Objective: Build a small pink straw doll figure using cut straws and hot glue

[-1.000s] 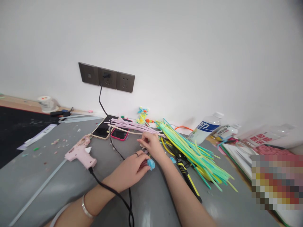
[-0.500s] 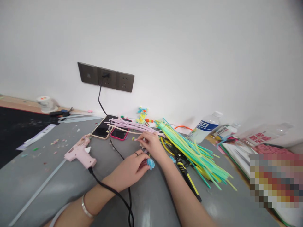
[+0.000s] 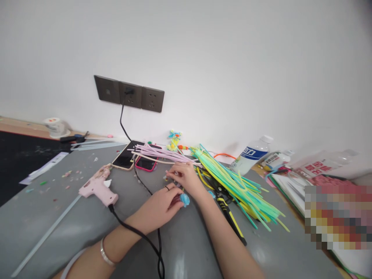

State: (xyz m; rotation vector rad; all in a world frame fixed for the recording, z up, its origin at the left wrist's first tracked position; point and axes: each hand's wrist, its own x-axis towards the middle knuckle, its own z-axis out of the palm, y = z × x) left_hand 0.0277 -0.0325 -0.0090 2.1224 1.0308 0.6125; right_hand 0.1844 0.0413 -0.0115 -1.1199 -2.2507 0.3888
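Observation:
A small blue piece [image 3: 185, 199] sits at the fingertips of my left hand [image 3: 164, 205], whose thumb and fingers are closed on it. My right hand [image 3: 186, 176] is just beyond and to the right, its fingers bent together over small parts too tiny to name. Pink-lilac pipe cleaners [image 3: 165, 153] lie behind the hands. To the right is a bundle of green and yellow pipe cleaners [image 3: 232, 182], with yellow-and-black pliers [image 3: 231, 221] beside it. Another blue piece [image 3: 211, 194] shows by my right wrist.
A pink glue gun [image 3: 100, 188] lies at the left, its black cord running under my left forearm. Two phones [image 3: 124, 157] lie behind. Bottles [image 3: 251, 155] and papers stand or lie at the right. A wall socket [image 3: 129, 94] is above.
My right fingertips have shifted slightly, and the small part at them has changed position. My left hand keeps its hold on the blue piece. The camera view has moved a little.

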